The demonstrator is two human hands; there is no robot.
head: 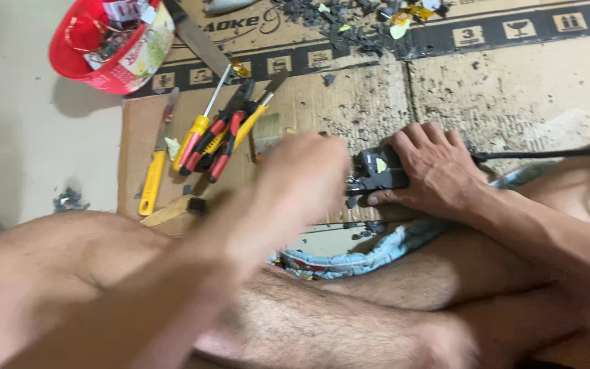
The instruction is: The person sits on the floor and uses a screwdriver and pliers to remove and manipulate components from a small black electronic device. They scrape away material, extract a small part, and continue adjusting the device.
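Observation:
My right hand [438, 171] grips a small black boxy device [377, 171] and presses it onto the cardboard [513, 89]. A black cable [548, 155] runs from the device off to the right. My left hand [302, 178] is blurred with motion just left of the device, its fingers curled. Whether it holds anything is hidden by the blur. My bare legs fill the lower part of the view.
Left of my hands lie a yellow-handled screwdriver [199, 133], red-and-black pliers [223, 140] and a yellow utility knife [155, 171]. A red bucket [107, 44] of small parts stands at the top left. Black broken fragments [349, 27] litter the far cardboard. A blue cloth [356, 256] lies by my leg.

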